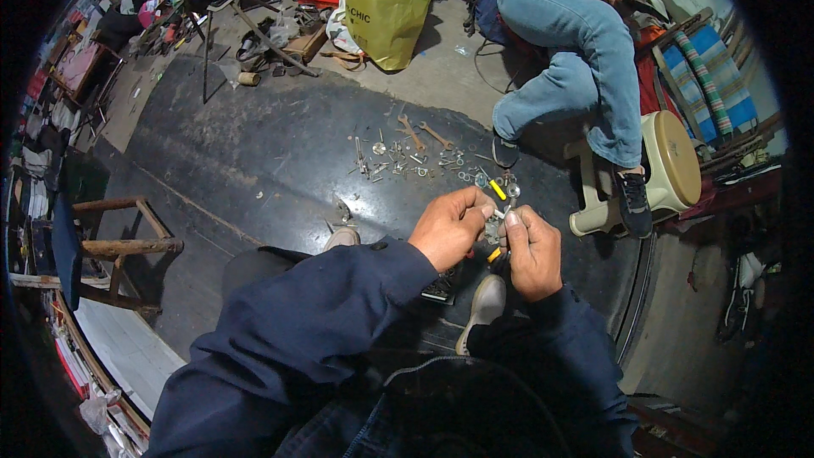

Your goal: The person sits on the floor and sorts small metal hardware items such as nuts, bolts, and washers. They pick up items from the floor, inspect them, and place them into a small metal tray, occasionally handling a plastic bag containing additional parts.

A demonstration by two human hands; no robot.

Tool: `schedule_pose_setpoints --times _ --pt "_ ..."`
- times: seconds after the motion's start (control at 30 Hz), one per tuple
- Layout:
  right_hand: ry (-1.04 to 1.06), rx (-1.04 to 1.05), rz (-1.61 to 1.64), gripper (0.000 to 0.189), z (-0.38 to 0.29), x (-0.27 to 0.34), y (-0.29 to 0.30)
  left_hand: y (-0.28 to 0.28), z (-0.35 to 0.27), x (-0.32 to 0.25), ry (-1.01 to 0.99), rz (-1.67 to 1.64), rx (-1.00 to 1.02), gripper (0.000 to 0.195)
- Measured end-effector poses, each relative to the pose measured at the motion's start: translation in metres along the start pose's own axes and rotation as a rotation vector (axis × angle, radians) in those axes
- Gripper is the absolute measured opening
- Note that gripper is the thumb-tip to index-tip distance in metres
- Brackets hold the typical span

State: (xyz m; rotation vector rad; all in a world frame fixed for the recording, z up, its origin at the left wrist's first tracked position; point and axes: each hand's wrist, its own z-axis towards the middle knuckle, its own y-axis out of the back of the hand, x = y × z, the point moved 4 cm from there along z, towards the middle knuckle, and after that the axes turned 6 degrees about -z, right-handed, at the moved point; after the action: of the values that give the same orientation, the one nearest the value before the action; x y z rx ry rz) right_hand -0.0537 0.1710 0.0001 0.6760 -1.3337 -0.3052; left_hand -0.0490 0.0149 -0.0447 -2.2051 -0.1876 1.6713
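My left hand (450, 226) and my right hand (533, 251) are close together over the black floor mat (210, 159). Between their fingertips is a small pale metal part (500, 213); its exact kind is too small to tell. The left thumb and forefinger pinch its left end, and the right thumb and forefinger grip its right end. Just beyond the fingers lies a yellow-handled tool (497, 189) beside metal rings. Farther out, two rusty open-end wrenches (437, 135) lie near scattered screws and small metal parts (416, 158). Another yellow handle (494, 255) shows between my hands.
A seated person in jeans (566, 57) is at the upper right, one shoe near the parts. A plastic stool (675, 156) stands beside them. A yellow-green bag (388, 25) is beyond the mat; a wooden stool frame (130, 247) is at left.
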Motion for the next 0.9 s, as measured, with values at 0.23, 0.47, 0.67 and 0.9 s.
schedule_pose_setpoints --times 0.23,0.47,0.67,0.9 --pt "0.029 -0.108 0.013 0.022 -0.001 0.009 0.002 -0.002 -0.001 -0.001 0.002 -0.052 0.010 0.018" --pt "-0.011 0.002 0.028 0.026 0.000 0.001 0.002 -0.001 -0.001 0.000 0.007 0.000 0.019 0.017" --pt "-0.023 -0.021 0.039 0.023 -0.002 0.003 0.001 -0.002 0.000 0.000 -0.049 0.032 0.008 0.017" --pt "0.021 -0.083 0.022 0.020 -0.003 0.002 0.004 -0.002 -0.001 0.002 -0.006 0.000 -0.004 0.018"
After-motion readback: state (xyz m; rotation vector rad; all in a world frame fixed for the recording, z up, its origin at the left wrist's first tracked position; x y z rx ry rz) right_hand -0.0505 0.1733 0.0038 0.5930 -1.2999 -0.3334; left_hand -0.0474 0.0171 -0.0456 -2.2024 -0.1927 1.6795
